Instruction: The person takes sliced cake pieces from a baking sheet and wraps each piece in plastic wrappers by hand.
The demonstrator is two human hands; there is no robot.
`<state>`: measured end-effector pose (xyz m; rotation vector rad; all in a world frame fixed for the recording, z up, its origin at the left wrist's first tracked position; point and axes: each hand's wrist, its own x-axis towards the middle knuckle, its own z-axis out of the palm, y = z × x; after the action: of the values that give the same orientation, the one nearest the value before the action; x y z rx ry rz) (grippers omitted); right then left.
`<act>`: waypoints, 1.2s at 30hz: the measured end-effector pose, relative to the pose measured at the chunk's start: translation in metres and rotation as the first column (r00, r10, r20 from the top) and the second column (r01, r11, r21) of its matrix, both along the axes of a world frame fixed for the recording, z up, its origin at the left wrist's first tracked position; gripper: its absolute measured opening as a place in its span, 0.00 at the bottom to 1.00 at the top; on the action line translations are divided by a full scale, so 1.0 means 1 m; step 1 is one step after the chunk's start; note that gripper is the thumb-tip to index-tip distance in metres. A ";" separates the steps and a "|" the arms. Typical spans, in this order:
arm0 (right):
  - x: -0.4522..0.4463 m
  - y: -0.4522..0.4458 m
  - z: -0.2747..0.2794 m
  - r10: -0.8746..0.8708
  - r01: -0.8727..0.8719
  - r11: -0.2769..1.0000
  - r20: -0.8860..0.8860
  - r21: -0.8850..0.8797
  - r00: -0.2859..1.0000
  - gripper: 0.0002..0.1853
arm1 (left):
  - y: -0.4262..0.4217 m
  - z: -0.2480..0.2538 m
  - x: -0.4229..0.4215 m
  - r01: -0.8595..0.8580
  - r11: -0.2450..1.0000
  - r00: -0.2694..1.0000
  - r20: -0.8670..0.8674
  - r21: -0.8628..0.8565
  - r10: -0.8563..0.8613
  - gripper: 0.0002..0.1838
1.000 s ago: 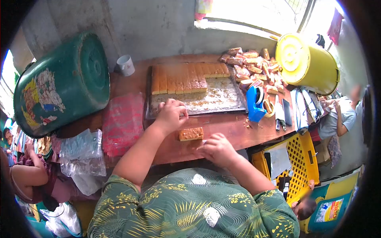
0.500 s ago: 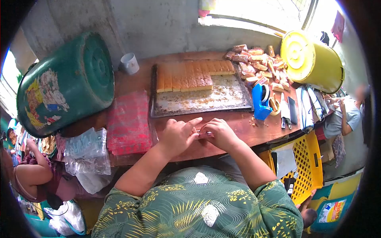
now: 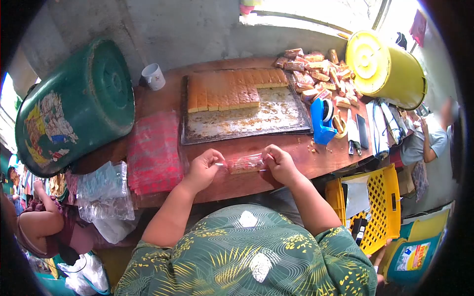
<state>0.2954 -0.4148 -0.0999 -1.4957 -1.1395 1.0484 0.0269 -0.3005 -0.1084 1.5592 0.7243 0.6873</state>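
Note:
Between my two hands, near the table's front edge, a cake slice lies in a clear plastic wrapper with red print [image 3: 245, 164]. My left hand [image 3: 205, 167] is closed in a pinch at the wrapper's left end. The right end of the same wrapper is pinched by my right hand [image 3: 277, 162]. Behind them stands a dark baking tray [image 3: 247, 125] holding rows of cut cake [image 3: 222, 91]. To the left lies a stack of red-printed plastic wrappers [image 3: 154, 153]. A blue tape dispenser [image 3: 323, 123] stands right of the tray.
Wrapped cake pieces [image 3: 321, 74] are piled at the back right by a yellow bucket [image 3: 385, 69]. A green drum [image 3: 74, 106] and white mug [image 3: 153, 77] are on the left. A knife [image 3: 353, 130] and yellow crate [image 3: 373, 212] are at right. Other people sit at both sides.
The bare cake slice from a second ago is now inside the wrapper. My hands came together over it, then moved apart to the wrapper's two ends.

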 end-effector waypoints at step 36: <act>-0.012 -0.003 0.030 0.040 -0.132 0.991 0.942 0.005 0.334 0.09 | -0.011 0.048 0.009 0.370 0.653 0.683 -0.670 0.661 0.291 0.03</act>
<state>0.2829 -0.4181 -0.0696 -2.0485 -2.0502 0.0133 0.0357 -0.3110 -0.0604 2.7447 1.0527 0.2694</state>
